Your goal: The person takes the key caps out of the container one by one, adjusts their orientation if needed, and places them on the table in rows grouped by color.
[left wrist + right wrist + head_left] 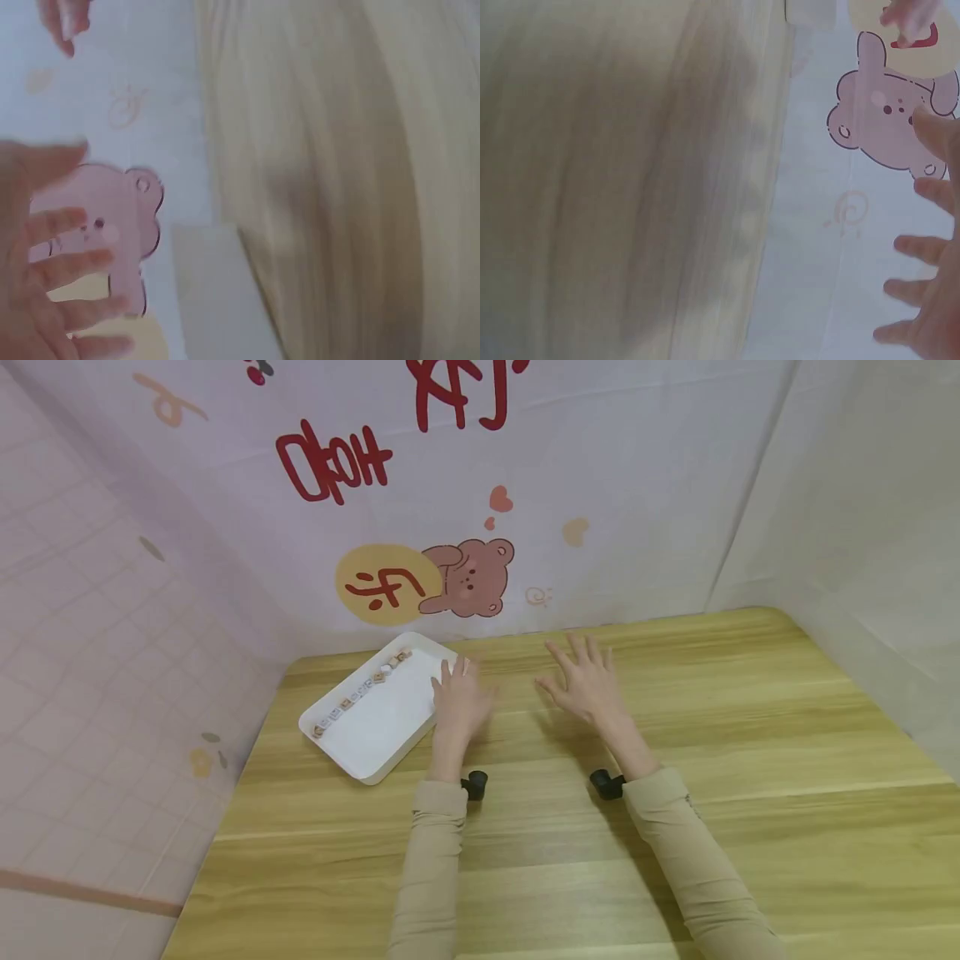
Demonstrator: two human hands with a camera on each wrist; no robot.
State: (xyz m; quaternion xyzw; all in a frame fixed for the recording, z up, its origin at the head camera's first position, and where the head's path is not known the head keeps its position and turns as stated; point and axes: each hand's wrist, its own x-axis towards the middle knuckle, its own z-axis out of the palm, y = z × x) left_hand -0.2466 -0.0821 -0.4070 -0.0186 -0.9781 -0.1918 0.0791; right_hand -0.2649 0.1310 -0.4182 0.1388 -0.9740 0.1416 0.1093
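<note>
A white shallow tray (375,735) lies at an angle on the back left of the table. Inside it, a row of small beads (352,695), some white and some tan, runs along its left side. My left hand (457,702) is held over the tray's right edge with fingers spread, blurred by motion; nothing is in it. To its right, my right hand (588,683) hovers above the table with fingers spread, also holding nothing. In the left wrist view the left hand (45,262) has its fingers apart, and the right wrist view shows the right hand (934,285) likewise.
The wood-grain table (525,860) meets a white cloth backdrop (637,485) printed with a bear and red characters. Cloth walls stand on the left and right. A small black device (476,785) sits at the left wrist, another black device (606,783) at the right.
</note>
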